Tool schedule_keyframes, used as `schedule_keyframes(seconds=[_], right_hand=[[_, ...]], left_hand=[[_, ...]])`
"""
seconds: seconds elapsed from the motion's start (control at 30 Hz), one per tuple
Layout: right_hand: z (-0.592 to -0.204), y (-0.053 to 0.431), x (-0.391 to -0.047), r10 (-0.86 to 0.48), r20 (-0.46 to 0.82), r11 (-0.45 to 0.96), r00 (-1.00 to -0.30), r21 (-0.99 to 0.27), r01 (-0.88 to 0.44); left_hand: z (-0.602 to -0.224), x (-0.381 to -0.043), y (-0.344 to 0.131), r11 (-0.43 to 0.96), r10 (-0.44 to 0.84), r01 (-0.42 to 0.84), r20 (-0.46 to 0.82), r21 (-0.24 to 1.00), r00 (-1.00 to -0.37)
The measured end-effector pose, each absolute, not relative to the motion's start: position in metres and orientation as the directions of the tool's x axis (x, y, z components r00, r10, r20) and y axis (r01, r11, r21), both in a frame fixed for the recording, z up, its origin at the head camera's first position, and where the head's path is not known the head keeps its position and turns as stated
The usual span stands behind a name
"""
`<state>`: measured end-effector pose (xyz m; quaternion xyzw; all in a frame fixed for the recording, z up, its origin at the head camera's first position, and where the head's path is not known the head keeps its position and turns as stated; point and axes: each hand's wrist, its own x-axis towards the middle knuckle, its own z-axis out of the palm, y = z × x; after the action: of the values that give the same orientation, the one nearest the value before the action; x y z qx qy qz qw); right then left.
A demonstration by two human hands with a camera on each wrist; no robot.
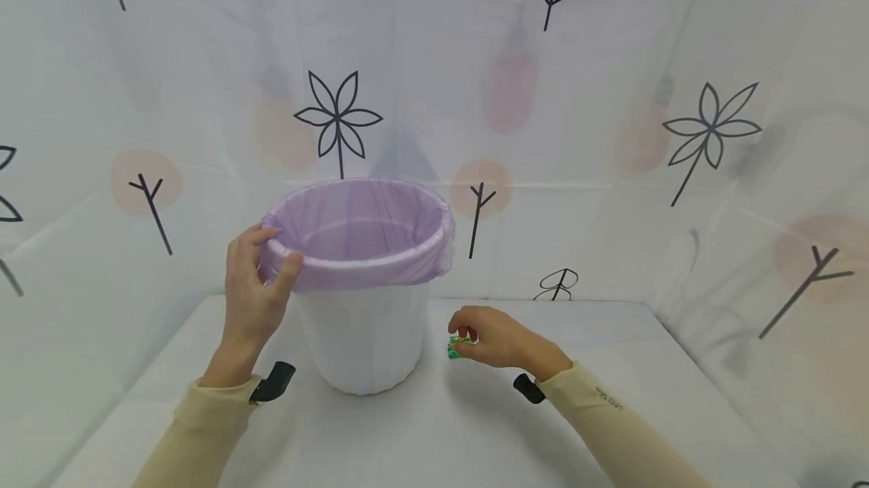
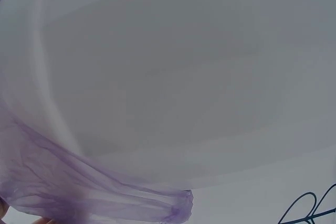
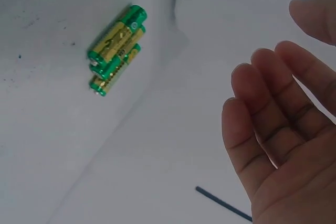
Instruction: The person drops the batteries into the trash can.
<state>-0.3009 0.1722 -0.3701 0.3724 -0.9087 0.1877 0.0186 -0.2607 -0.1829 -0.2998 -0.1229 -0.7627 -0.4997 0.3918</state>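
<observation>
Gripping the rim of a white bin [image 1: 366, 341] through its purple liner [image 1: 373, 273], the left hand [image 1: 254, 292] shows in the head view, where the relaxed, empty right hand [image 1: 498, 339] is near green-and-gold batteries [image 1: 453, 351] on the white table [image 1: 631, 352]. The left wrist view shows crumpled liner against the bin. In the right wrist view, three batteries lie bunched, apart from the fingers.

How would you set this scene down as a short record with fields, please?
Bin: white, upright on the table
Liner: purple, folded over the bin's top
Batteries: green and gold, three showing, on the table to the right of the bin
Left hand: grips the bin at its lined top edge
Right hand: near the batteries, not touching them in its wrist view
Backdrop: white, printed with flowers and branches
</observation>
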Motion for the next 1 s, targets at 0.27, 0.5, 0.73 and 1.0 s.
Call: schedule_keyframes(seconds=[0.27, 0.5, 0.73, 1.0], right_hand=[[-0.392, 0.176, -0.31, -0.645, 0.117, 0.689, -0.755, -0.339, -0.641], [-0.409, 0.177, -0.318, -0.611, 0.067, 0.723, -0.788, -0.358, -0.591], [-0.419, 0.176, -0.323, -0.595, 0.039, 0.748, -0.803, -0.337, -0.571], [-0.424, 0.176, -0.326, -0.599, 0.036, 0.751, -0.8, -0.32, -0.577]], left_hand=[[-0.3, -0.261, -0.183, 0.474, -0.202, 0.576, 0.719, 0.666, -0.665], [-0.3, -0.261, -0.183, 0.474, -0.205, 0.577, 0.72, 0.665, -0.663], [-0.3, -0.26, -0.183, 0.471, -0.206, 0.573, 0.716, 0.67, -0.668], [-0.3, -0.261, -0.184, 0.467, -0.199, 0.58, 0.718, 0.667, -0.667]])
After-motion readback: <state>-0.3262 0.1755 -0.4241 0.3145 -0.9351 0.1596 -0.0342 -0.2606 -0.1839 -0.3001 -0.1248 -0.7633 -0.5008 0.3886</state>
